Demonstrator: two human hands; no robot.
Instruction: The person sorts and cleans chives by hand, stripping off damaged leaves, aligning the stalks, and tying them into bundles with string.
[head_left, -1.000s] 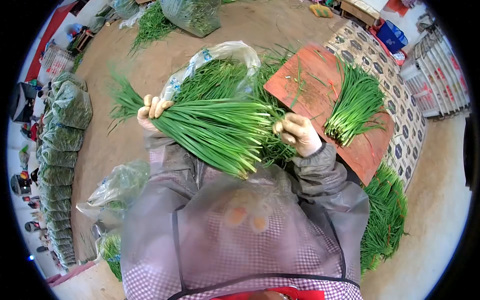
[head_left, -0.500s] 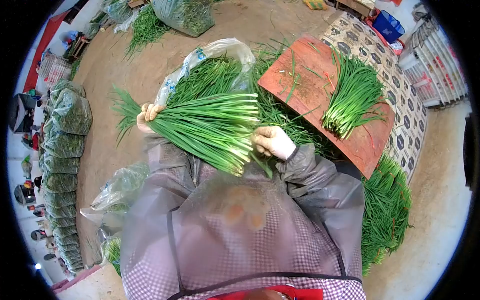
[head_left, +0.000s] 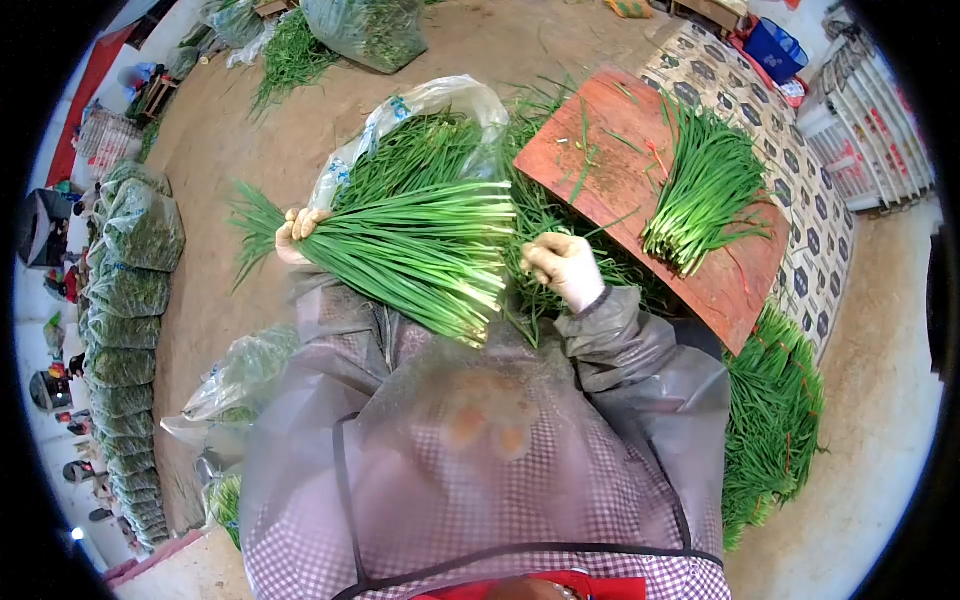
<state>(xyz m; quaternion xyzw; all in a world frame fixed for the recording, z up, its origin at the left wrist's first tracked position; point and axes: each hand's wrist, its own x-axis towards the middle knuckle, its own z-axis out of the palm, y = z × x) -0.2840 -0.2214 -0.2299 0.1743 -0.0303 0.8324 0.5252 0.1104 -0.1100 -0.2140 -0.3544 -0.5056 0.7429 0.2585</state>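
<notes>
My left hand (head_left: 299,229), in a pale glove, is wrapped around a fanned bunch of garlic chives (head_left: 420,250) near its leafy end. The white-green stem ends spread out to the right. Close beside those ends is my right hand (head_left: 562,268), gloved too, with a gap between it and the bunch. Its fingers are curled together, and whether anything thin is pinched in them cannot be made out. Behind the bunch, an open plastic bag (head_left: 455,92) holds more chives (head_left: 420,150).
At the right, a reddish board (head_left: 610,150) carries a second pile of chives (head_left: 705,190) and loose scraps. Tied green bundles (head_left: 770,440) lie below it. Filled bags (head_left: 140,225) line the left side. A blue basket (head_left: 775,52) and white crates (head_left: 865,130) stand at upper right.
My right hand has moved up and right, away from the stem ends. A green leaf that hung below it has dropped lower or out of its fingers. My left hand keeps its hold.
</notes>
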